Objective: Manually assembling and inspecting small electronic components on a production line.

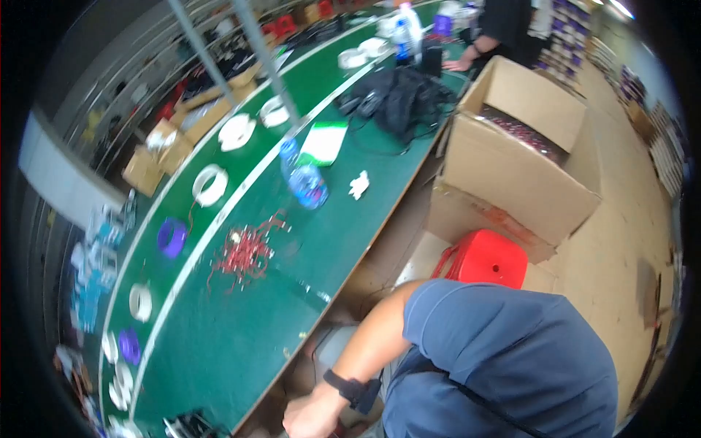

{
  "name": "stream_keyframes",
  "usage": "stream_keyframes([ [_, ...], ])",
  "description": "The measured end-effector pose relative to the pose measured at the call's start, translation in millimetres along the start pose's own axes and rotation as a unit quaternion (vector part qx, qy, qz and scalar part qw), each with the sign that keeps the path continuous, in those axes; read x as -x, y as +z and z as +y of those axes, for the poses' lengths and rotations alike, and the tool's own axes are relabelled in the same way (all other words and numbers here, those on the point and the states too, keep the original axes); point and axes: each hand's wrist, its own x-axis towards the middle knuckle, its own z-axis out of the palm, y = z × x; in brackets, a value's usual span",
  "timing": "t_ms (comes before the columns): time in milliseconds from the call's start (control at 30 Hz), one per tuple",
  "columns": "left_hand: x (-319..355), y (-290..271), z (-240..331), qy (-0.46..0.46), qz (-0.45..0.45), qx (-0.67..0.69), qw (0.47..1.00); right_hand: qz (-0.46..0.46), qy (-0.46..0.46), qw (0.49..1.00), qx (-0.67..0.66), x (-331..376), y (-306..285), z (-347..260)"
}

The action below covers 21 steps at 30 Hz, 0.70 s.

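My right hand [312, 417] is at the lower edge, beside the near edge of the green table [285, 306]. Its back faces up and its fingers seem curled in. They are partly cut off by the frame, so what they hold, if anything, is hidden. A dark band with a small box sits on that wrist, below a blue-grey sleeve. On the table, farther from the hand, lies a loose heap of short red wires [247, 255] with white ends. A dark object [191, 423] rests at the table's lower left end. My left hand is out of view.
Beyond the wires are a clear bottle [305, 182], a green-and-white packet [323, 144] and a black cloth bag [401, 102]. White rolls [210, 185] and purple rolls [172, 237] line the far strip. A red stool [491, 257] and open cardboard box [515, 153] stand right; another person's hand [460, 61] touches the table.
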Motion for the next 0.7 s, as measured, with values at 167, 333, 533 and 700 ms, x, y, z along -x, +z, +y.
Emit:
stream_keyframes([
  [167, -5, 20, 21, -0.056, 0.119, 0.029, 0.991, -0.122, 0.038, 0.991, 0.024, -1, -10, 18],
  [333, 1, 9, -25, -0.024, 0.167, 0.003, 0.986, -0.122, -0.087, 0.988, 0.033, 1, -9, 51],
  [533, 0, 41, 0, -0.047, 0.222, -0.121, 0.966, -0.174, -0.057, 0.982, -0.043, 15, 4, 66],
  [700, -4, 58, 4, -0.035, 0.267, -0.149, 0.951, -0.19, -0.008, 0.977, -0.093, 22, -4, 68],
])
